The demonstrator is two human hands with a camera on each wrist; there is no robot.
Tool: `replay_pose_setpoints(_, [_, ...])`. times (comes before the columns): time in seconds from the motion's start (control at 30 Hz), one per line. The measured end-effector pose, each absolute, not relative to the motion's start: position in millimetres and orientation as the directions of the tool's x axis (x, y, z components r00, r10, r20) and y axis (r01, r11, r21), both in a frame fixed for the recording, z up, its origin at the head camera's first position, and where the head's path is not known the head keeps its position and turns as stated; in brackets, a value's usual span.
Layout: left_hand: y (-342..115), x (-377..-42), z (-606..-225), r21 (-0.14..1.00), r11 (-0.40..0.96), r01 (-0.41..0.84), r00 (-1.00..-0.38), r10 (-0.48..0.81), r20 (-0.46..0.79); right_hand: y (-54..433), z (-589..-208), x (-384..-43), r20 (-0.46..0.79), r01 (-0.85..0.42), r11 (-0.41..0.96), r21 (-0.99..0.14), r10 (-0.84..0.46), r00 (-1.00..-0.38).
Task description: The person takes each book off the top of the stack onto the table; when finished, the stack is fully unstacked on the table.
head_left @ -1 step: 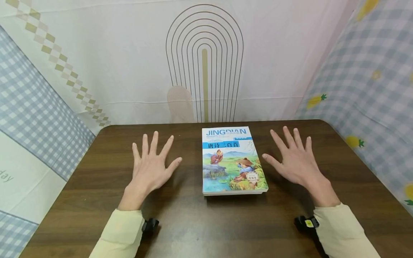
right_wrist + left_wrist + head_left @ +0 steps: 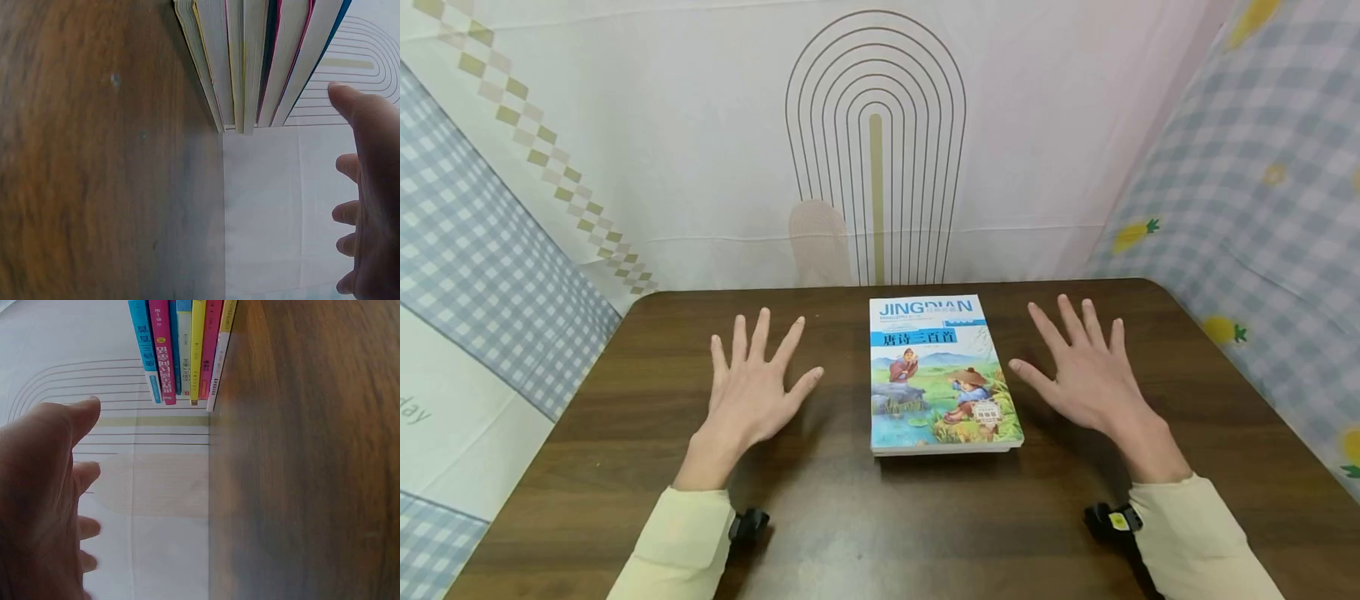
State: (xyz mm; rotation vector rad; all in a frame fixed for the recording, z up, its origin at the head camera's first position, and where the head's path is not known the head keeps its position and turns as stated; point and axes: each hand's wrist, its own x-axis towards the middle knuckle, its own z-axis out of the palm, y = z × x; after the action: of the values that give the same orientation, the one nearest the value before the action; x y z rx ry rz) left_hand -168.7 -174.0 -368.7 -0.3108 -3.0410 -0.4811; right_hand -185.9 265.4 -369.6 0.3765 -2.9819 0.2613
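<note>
A stack of several books (image 2: pixel 943 375) lies on the brown table, the top one showing an illustrated cover with two figures by a pond. Coloured spines (image 2: pixel 181 350) face the left wrist view, while pale page edges (image 2: pixel 250 62) face the right wrist view. To the left of the stack, my left hand (image 2: pixel 748 396) is spread with straight fingers and holds nothing. My right hand (image 2: pixel 1090 375) is likewise spread on the other side, its thumb nearest the books. Both hands are apart from the stack, palms down.
The wooden table (image 2: pixel 820 517) reaches back to a white cloth (image 2: pixel 700 150) printed with arches. Checked blue-and-white cloth (image 2: pixel 1247 217) hangs at the right, with more at the left. A dark wrist device (image 2: pixel 748 525) sits at each cuff.
</note>
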Motion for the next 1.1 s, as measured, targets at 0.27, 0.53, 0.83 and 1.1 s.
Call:
replay_pose_setpoints(0.27, [-149.8,-166.1,-367.0,0.602,0.752,0.271,-0.945,0.328,0.016,268.2,-366.1,-186.0,0.097,-0.25,0.825,-0.507,-0.234,-0.967])
replay_pose_setpoints(0.53, [-96.9,-190.6,-379.5,0.795,0.571,0.205,-0.917,0.395,-0.047,264.9,-395.8,-194.5,-0.014,-0.1,0.354,-0.93,-0.305,-0.952])
replay_pose_setpoints(0.83, [-93.6,-211.6,-392.9,0.905,0.418,0.081,-0.885,0.447,-0.128,257.6,-417.9,-203.9,-0.081,0.026,0.174,-0.984,-0.314,-0.946])
replay_pose_setpoints(1.1, [-100.9,-209.4,-394.1,0.937,0.346,0.042,-0.884,0.45,-0.127,256.0,-418.0,-206.6,-0.092,0.036,0.178,-0.983,-0.318,-0.944])
